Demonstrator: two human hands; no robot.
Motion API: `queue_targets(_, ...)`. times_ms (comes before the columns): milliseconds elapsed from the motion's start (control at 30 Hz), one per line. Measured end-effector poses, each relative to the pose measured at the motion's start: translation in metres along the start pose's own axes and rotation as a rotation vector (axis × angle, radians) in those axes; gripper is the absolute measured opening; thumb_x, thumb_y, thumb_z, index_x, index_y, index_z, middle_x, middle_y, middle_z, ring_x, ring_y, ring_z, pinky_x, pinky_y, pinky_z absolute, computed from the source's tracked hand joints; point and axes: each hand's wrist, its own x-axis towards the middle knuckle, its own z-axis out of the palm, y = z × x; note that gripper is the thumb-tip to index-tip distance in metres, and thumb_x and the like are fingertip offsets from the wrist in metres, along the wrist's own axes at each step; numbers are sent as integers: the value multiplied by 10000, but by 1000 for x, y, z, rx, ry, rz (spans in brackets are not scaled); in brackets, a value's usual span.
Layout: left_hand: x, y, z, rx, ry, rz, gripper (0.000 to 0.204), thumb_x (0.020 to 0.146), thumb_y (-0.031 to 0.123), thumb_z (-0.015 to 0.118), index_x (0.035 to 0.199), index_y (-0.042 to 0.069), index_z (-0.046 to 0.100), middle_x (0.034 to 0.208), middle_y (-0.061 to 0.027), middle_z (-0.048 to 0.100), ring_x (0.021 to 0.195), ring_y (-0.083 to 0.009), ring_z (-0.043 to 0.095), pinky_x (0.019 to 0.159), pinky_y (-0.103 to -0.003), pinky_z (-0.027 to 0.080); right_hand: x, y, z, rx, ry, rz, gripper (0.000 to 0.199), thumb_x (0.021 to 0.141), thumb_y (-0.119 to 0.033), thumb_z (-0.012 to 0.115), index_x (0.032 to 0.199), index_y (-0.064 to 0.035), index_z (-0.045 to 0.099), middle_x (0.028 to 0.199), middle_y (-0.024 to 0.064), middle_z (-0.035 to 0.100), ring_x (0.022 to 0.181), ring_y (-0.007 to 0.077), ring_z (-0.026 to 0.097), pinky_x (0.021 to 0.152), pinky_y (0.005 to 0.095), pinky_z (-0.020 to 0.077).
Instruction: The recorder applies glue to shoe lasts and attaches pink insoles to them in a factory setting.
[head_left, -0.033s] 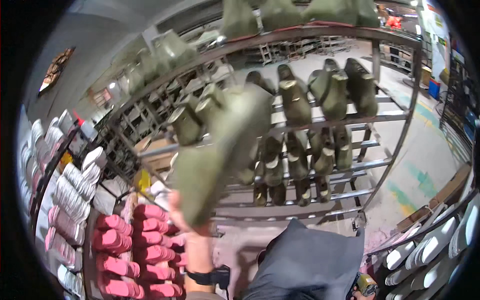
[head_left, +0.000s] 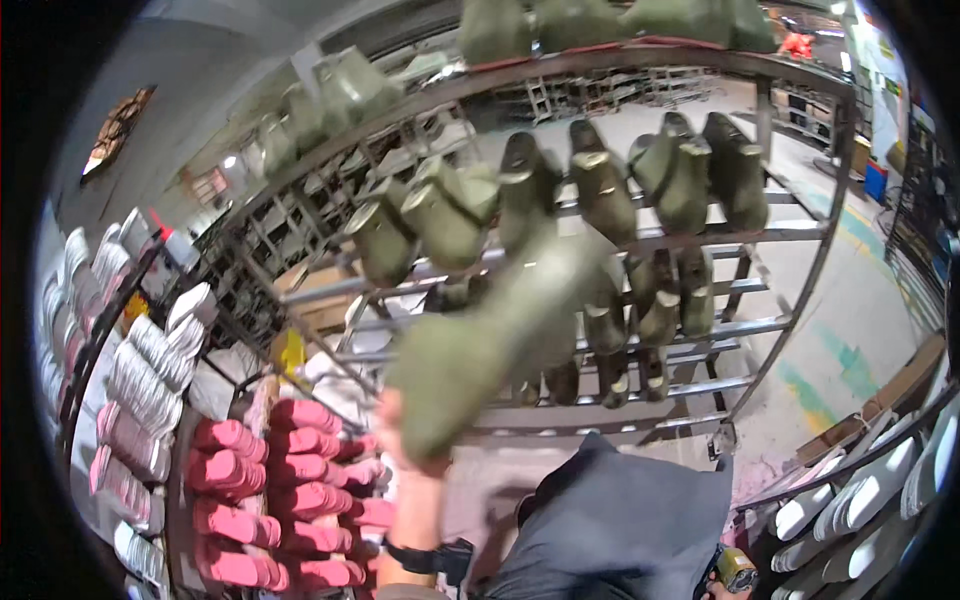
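Note:
An olive-green shoe last [head_left: 470, 350], smeared by motion, is held up in front of the rack. My left hand [head_left: 398, 435] grips it at its lower left end; the fingers are partly hidden behind it. Behind it, similar green lasts [head_left: 605, 195] stand in rows on the metal rack [head_left: 680, 238]. Low on the right, beside my grey-clothed leg, my right hand [head_left: 722, 590] is wrapped round a yellowish tool [head_left: 737, 570] with a dark, rounded end. Most of that hand is cut off by the lower edge.
Stacks of pink insole-shaped pieces [head_left: 235, 520] fill a rack at the lower left, with white ones [head_left: 150, 375] beyond. Another rack of white soles [head_left: 850, 510] stands close on the right. More lasts [head_left: 590, 25] sit along the big rack's top. A cardboard strip [head_left: 885, 395] lies on the right.
My left hand and the shoe last have moved right and the last sits lower in view. A last on the upper row that was covered now shows. My right hand stays put.

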Motion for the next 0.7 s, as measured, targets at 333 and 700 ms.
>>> queue_targets(333,-180,-195,-28,596,714,-1120,573,845,301,633,1299,-6,467,1104,-129,624,983,-245,611,805,-381,538,-5,-47,21,101,38,-178,466,775,-45,740,1190,54,553,1208,152,593,1057,230,581,926,347,466)
queue_targets(700,-158,-96,-74,971,586,-1263,475,934,398,538,1218,17,547,847,-111,678,564,-158,630,439,-283,512,96,-16,51,61,28,-226,434,899,-163,667,1275,-12,512,1173,77,583,1000,150,546,844,276,434)
